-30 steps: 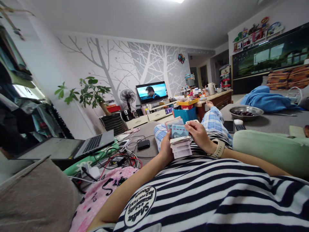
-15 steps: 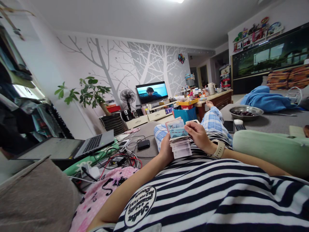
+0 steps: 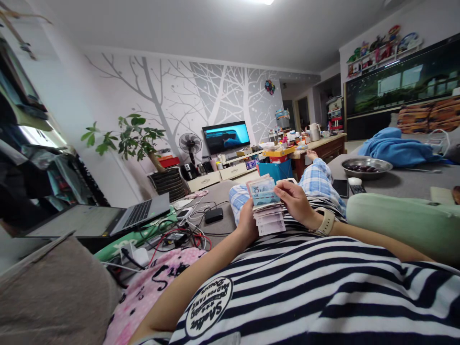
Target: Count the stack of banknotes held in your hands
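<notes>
A stack of banknotes (image 3: 270, 218) is held over my lap, its lower notes fanned downward in pale purple and its upper notes blue and pinkish. My left hand (image 3: 247, 219) is closed around the left side of the stack; some of its fingers are hidden behind the notes. With thumb and fingers pinched, my right hand (image 3: 296, 201) grips the right edge of a blue banknote (image 3: 263, 191) that stands up at the top. A pale watch (image 3: 326, 223) is on my right wrist.
To the left lie an open laptop (image 3: 140, 213), tangled cables (image 3: 194, 227) and a black box (image 3: 214, 215). On the right are a green cushion (image 3: 398, 225), a phone (image 3: 340, 188), a remote (image 3: 358, 189) and a metal bowl of dark round fruit (image 3: 366, 175). A cluttered table (image 3: 330, 143) stands beyond my feet.
The upper blue note has shifted and its printed face now shows differently between my hands. Both hands stay nearly in place. The television picture has changed.
</notes>
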Motion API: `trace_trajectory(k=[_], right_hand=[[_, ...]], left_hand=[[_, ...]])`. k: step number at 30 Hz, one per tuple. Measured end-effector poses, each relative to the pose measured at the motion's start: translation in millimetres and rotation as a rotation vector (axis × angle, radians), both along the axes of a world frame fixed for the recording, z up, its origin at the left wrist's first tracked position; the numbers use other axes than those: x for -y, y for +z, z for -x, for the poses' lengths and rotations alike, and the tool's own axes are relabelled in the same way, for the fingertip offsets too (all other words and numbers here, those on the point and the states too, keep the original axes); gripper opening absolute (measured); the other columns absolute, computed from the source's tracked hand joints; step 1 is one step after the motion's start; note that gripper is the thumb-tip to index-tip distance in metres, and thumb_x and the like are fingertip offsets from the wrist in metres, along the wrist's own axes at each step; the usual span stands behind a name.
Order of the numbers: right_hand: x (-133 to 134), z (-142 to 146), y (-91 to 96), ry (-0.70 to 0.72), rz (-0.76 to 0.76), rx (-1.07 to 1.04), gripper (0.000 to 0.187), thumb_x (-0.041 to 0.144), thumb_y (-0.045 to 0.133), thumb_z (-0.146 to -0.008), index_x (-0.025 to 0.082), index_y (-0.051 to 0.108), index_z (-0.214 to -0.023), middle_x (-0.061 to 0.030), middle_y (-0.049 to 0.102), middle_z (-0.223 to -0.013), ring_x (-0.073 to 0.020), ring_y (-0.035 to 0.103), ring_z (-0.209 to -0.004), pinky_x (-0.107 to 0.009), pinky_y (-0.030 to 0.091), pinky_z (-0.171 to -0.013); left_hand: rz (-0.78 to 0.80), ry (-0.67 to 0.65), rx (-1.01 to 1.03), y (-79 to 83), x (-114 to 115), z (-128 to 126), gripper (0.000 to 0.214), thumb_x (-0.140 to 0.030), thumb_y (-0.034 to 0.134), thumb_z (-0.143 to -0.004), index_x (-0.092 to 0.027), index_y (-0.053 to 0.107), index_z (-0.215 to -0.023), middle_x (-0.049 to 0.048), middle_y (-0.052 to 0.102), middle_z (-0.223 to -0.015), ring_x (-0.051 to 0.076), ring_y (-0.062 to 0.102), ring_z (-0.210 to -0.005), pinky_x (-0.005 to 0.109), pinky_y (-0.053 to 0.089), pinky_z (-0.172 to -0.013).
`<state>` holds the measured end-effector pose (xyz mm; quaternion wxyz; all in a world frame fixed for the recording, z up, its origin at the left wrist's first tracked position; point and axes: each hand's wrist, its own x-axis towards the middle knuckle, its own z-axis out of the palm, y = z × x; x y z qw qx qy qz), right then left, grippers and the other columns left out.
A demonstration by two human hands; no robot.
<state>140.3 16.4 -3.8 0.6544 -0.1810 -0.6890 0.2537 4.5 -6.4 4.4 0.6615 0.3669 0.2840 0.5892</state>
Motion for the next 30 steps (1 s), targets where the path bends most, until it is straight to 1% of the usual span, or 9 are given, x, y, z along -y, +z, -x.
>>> trace_trajectory(k=[7,11,13,17,18,20,24,27,30], right_hand=[[2.7,-0.9,1.3,0.010,-0.003,0.016,0.034,0.048,0.054,-0.087,0.019,0.054,-0.069,0.0014,0.046,-0.062,-0.0125,0.039,-0.059,-0.027,0.034,-0.057],[3.0,-1.2,0.9,0.007,0.005,0.015,0.036,0.051,0.055,-0.086,0.020,0.054,-0.068,0.0010,0.046,-0.062,-0.0127,0.039,-0.059,-0.027,0.035,-0.056],[3.4,-1.3,0.3,0.046,0.032,0.009,0.037,0.052,0.055,-0.085,0.020,0.055,-0.068,0.0008,0.050,-0.062,-0.0123,0.040,-0.057,-0.027,0.035,-0.054],[4.2,-1.4,-0.5,0.185,0.088,0.020,0.038,0.053,0.051,-0.088,0.019,0.056,-0.071,-0.0006,0.058,-0.062,-0.0119,0.045,-0.053,-0.026,0.036,-0.052],[3.9,-1.4,-0.5,0.177,0.080,0.016,0.037,0.052,0.052,-0.087,0.019,0.056,-0.070,-0.0006,0.058,-0.061,-0.0124,0.047,-0.054,-0.027,0.037,-0.053],[2.1,-1.4,-0.4,0.090,0.058,-0.010,0.034,0.049,0.059,-0.084,0.019,0.055,-0.069,0.0004,0.055,-0.060,-0.0129,0.048,-0.056,-0.027,0.038,-0.054],[-4.4,-1.7,-0.7,-0.115,0.088,-0.050,0.035,0.048,0.068,-0.076,0.020,0.050,-0.066,0.0035,0.047,-0.059,-0.0115,0.040,-0.054,-0.026,0.033,-0.051],[-9.6,-2.0,-1.6,-0.159,0.140,-0.055,0.036,0.049,0.068,-0.075,0.020,0.049,-0.067,0.0040,0.046,-0.059,-0.0114,0.039,-0.055,-0.026,0.033,-0.051],[-13.2,-2.0,-2.8,-0.169,0.158,-0.041,0.034,0.049,0.065,-0.077,0.020,0.051,-0.068,0.0029,0.048,-0.061,-0.0123,0.042,-0.057,-0.026,0.034,-0.053]], left_hand=[[0.023,0.007,0.007,-1.3,-2.3,1.3,0.033,-0.032,0.065,-0.073,-0.017,0.068,-0.102,0.0058,0.074,-0.084,0.027,0.070,-0.080,0.041,0.055,-0.079],[0.034,0.009,0.021,-1.1,-4.0,2.5,0.029,-0.032,0.061,-0.076,-0.016,0.068,-0.099,0.0053,0.073,-0.078,0.025,0.070,-0.073,0.040,0.056,-0.076],[0.051,0.036,0.018,0.7,-4.9,2.4,0.025,-0.031,0.058,-0.079,-0.015,0.068,-0.095,0.0042,0.071,-0.069,0.023,0.068,-0.064,0.037,0.055,-0.070],[0.045,0.169,0.000,4.5,-5.3,1.0,0.018,-0.026,0.054,-0.083,-0.014,0.066,-0.086,-0.0010,0.062,-0.052,0.015,0.056,-0.043,0.029,0.051,-0.058],[0.038,0.178,-0.006,4.7,-4.9,1.0,0.018,-0.026,0.054,-0.083,-0.014,0.066,-0.085,-0.0016,0.060,-0.051,0.015,0.055,-0.042,0.028,0.051,-0.058],[0.018,0.156,-0.021,3.9,-3.7,1.7,0.017,-0.028,0.056,-0.081,-0.014,0.066,-0.083,-0.0016,0.059,-0.051,0.016,0.057,-0.046,0.029,0.051,-0.061],[-0.040,0.091,-0.028,-1.0,-2.0,6.0,0.019,-0.028,0.066,-0.072,-0.015,0.066,-0.084,0.0015,0.065,-0.059,0.022,0.065,-0.062,0.034,0.053,-0.072],[-0.081,0.060,-0.037,-4.6,-3.0,9.3,0.026,-0.027,0.071,-0.066,-0.015,0.067,-0.088,0.0046,0.068,-0.067,0.025,0.068,-0.072,0.037,0.052,-0.077],[-0.095,0.077,-0.064,-6.6,-4.8,10.9,0.032,-0.028,0.074,-0.063,-0.013,0.066,-0.091,0.0038,0.068,-0.066,0.024,0.068,-0.069,0.037,0.053,-0.076]])
